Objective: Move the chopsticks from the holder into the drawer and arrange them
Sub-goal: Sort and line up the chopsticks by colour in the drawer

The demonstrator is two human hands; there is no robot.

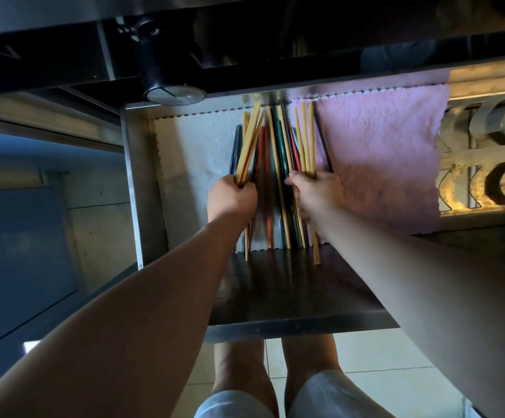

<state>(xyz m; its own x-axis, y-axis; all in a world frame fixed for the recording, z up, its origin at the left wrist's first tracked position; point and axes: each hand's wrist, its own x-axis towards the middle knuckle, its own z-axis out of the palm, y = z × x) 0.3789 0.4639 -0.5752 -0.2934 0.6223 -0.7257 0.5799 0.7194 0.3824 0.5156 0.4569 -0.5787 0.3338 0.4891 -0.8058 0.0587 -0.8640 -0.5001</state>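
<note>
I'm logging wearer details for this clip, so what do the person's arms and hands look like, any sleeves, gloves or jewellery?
The left arm and right arm are bare up to the frame's edge; no sleeves show. The left hand and right hand wear no gloves, and no watch, bracelet or ring is visible. Pale shorts show at the bottom edge.

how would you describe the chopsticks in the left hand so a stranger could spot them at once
Find the open metal drawer, lined with a white cloth on its left and a pink cloth on its right, with chopsticks piled between. The left hand grips a few pale yellow sticks over the pile's left side. Unlike the others, they slant, tips leaning right toward the back wall.
</note>
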